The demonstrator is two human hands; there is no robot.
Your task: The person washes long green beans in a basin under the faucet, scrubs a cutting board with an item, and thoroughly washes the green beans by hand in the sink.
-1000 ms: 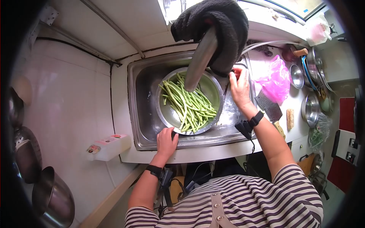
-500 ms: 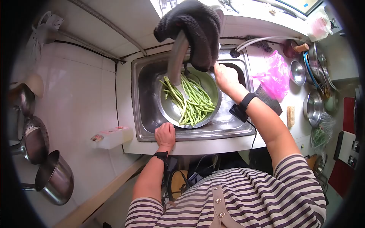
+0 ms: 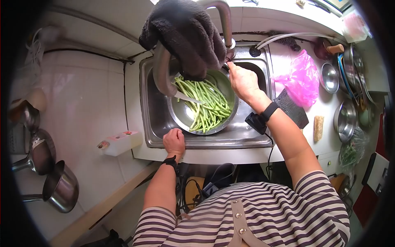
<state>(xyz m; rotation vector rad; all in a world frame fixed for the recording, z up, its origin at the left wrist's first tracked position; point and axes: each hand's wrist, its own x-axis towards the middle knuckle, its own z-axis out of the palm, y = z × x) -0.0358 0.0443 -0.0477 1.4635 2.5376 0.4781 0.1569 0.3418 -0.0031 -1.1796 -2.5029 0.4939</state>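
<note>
Green long beans (image 3: pixel 207 107) lie heaped in a round metal basin (image 3: pixel 181 116) inside the steel sink (image 3: pixel 154 117). Water runs onto them from the curved faucet (image 3: pixel 161 72), over which a dark grey towel (image 3: pixel 181 37) hangs. At the sink's back right, my right hand (image 3: pixel 243 81) is closed on what looks like the faucet handle (image 3: pixel 226 66), its dark end showing past the fingers. My left hand (image 3: pixel 174 142) rests on the sink's front rim with fingers curled in, just in front of the basin. The towel hides part of the sink's back.
Right of the sink are a pink plastic bag (image 3: pixel 302 80), a dark textured mat (image 3: pixel 291 109), a tan block (image 3: pixel 318 128) and metal bowls (image 3: pixel 345 119). A white carton (image 3: pixel 121 143) stands at the left. Pots (image 3: pixel 61 187) hang on the left wall.
The faucet spout and towel now appear farther left, and the faucet's base has come into view. The whole view has shifted slightly. Both hands keep their places, and the water still runs.
</note>
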